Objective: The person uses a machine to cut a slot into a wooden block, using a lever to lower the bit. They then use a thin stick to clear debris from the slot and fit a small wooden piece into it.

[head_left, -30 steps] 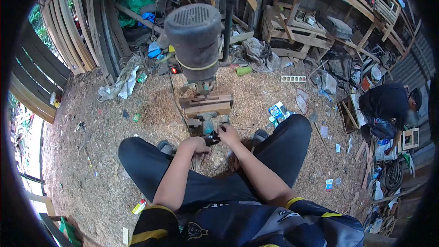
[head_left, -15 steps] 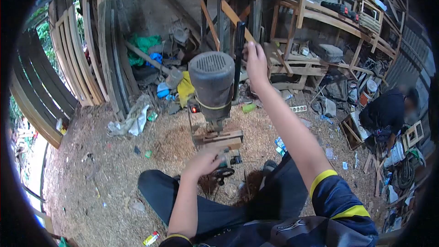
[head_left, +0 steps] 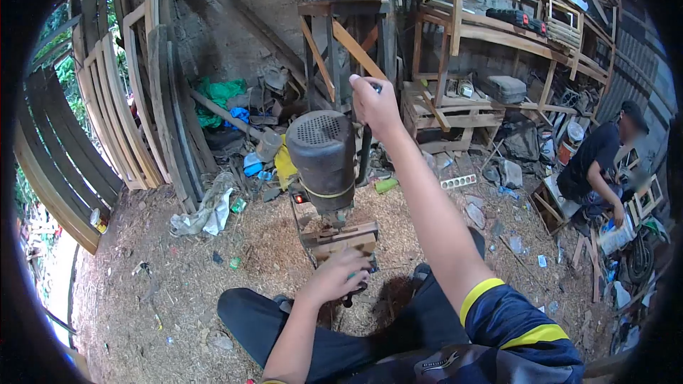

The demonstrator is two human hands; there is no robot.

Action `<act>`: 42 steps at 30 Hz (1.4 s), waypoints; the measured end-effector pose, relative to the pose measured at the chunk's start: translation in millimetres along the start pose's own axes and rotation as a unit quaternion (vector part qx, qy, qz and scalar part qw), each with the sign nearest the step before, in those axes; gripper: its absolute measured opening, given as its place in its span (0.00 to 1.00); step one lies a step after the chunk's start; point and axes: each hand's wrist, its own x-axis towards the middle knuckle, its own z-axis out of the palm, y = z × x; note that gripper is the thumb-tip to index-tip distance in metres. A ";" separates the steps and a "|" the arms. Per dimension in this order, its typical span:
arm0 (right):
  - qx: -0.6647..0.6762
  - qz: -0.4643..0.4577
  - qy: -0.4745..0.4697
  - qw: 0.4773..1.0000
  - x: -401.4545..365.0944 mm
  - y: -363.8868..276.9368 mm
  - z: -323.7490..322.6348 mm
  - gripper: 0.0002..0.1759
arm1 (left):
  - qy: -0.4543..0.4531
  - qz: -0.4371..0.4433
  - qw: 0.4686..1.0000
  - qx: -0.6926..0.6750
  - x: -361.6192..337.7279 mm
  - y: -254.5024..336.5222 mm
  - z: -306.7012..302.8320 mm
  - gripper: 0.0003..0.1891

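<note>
A drilling or mortising machine with a dark, vented motor stands upright in front of me, a small red light glowing on its left side. My right hand is wrapped around the top of its black lever, to the right of the motor. Under the machine's head a wooden block sits across the base. My left hand is just in front of that block, fingers stretched out and slightly blurred. It largely covers the handwheel beneath it.
Wood shavings cover the ground around the machine. At right, a person crouches beside a wooden box. A power strip lies beyond my right forearm. Wooden frames lean at left; a workbench stands behind.
My view has tilted upward. My right hand has shifted onto the lever's top, and the lever stands lower against the motor. The left hand's fingers have spread. The person at right has straightened up.
</note>
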 end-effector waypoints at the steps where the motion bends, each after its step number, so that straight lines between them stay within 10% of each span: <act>1: 0.064 0.009 -0.035 0.997 -22.6 -6.6 -4.0 0.25 | 0.020 0.005 1.000 0.016 1.9 1.4 -3.6 0.11; 16: -0.003 -0.068 -0.079 0.995 -22.3 4.3 -13.1 0.20 | 0.344 -0.068 0.936 0.032 -1.8 -8.4 -17.5 0.20; 23: 0.020 -0.154 -0.126 0.980 -193.7 12.3 -40.7 0.14 | 0.337 -0.076 0.938 0.034 -4.9 -13.2 -27.8 0.16; 32: -0.070 0.297 -0.247 0.919 -168.7 -52.6 -53.9 0.16 | 0.285 -0.083 0.954 0.033 -13.7 -6.2 -38.0 0.09; 35: -0.143 0.484 -0.251 0.826 -145.3 -71.9 -50.8 0.22 | 0.235 -0.126 0.963 0.024 -19.8 -4.8 -46.2 0.08; 38: -0.112 0.768 -0.180 0.604 -105.1 -78.9 -31.6 0.31 | 0.192 -0.129 0.972 0.038 -28.1 -6.9 -46.1 0.07; 42: -0.281 0.782 -0.174 0.529 -90.1 -35.8 -8.7 0.16 | 0.209 -0.068 0.974 0.044 -32.3 -2.7 -55.2 0.07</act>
